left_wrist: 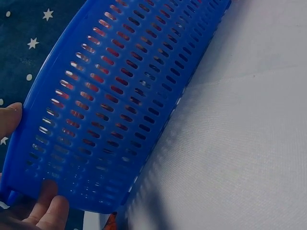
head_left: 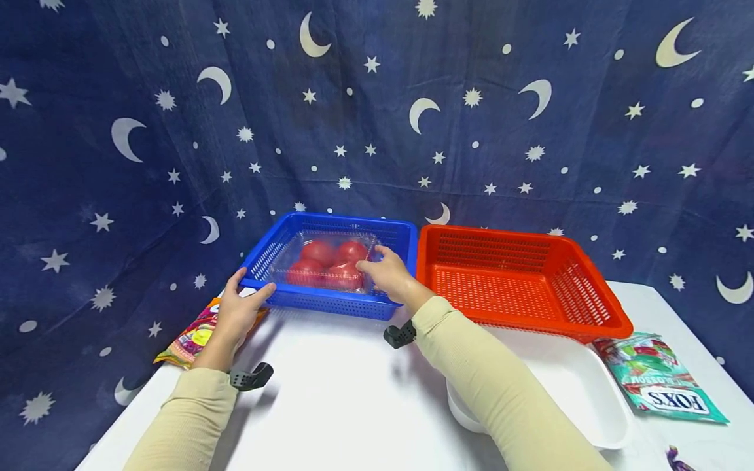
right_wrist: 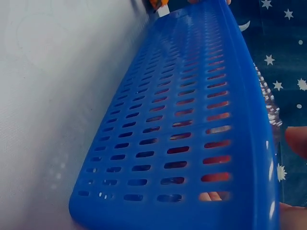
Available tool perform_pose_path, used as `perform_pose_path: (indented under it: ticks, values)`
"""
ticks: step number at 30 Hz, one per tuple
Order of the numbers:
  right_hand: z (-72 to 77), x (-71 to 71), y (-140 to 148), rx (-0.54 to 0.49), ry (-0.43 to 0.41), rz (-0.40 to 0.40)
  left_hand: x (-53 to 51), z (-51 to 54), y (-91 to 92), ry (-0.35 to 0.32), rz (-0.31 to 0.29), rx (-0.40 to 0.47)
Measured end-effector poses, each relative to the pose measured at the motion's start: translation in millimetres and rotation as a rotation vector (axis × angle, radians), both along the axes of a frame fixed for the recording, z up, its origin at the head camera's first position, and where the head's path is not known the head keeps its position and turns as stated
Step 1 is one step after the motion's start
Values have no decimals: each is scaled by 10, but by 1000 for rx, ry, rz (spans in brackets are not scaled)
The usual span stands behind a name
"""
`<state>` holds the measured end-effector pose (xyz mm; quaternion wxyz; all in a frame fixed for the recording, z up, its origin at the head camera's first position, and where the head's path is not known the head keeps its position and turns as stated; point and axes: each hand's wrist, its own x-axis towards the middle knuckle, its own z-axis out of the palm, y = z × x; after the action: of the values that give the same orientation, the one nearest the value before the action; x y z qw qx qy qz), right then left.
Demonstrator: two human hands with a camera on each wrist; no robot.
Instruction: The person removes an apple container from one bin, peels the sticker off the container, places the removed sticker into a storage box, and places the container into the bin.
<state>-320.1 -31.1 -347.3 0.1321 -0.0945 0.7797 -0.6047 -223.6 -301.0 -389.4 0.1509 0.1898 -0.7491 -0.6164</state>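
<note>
A blue perforated plastic basket (head_left: 330, 302) stands at the back left of the white table. Inside it lies a clear plastic box (head_left: 283, 261) holding several round red fruits (head_left: 319, 252) that look like tomatoes. My left hand (head_left: 237, 314) grips the basket's front left corner; the left wrist view shows its fingertips (left_wrist: 53, 211) against the outer wall. Reaching over the front rim, my right hand (head_left: 389, 271) holds the box by its right end. In the right wrist view the basket wall hides most of that hand, and a thumb (right_wrist: 297, 140) shows beyond the rim.
A red perforated basket (head_left: 489, 288) adjoins on the right, with a white tub (head_left: 565, 379) before it, partly behind my right arm. A green FOX'S bag (head_left: 660, 376) lies at the far right, a colourful packet (head_left: 191, 337) at left. Behind hangs a dark blue star-and-moon curtain (head_left: 377, 111).
</note>
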Motion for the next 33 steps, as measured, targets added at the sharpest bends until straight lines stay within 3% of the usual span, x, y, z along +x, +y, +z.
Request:
perform_pose_path:
  ticks: [8, 22, 33]
  values:
    - [16, 13, 12, 85, 65, 78, -7, -9, -7, 10, 4, -2]
    - [76, 104, 109, 196, 158, 70, 0, -7, 2, -22, 3, -23]
    - [150, 261, 379, 193, 201, 136, 33, 26, 16, -38, -5, -40]
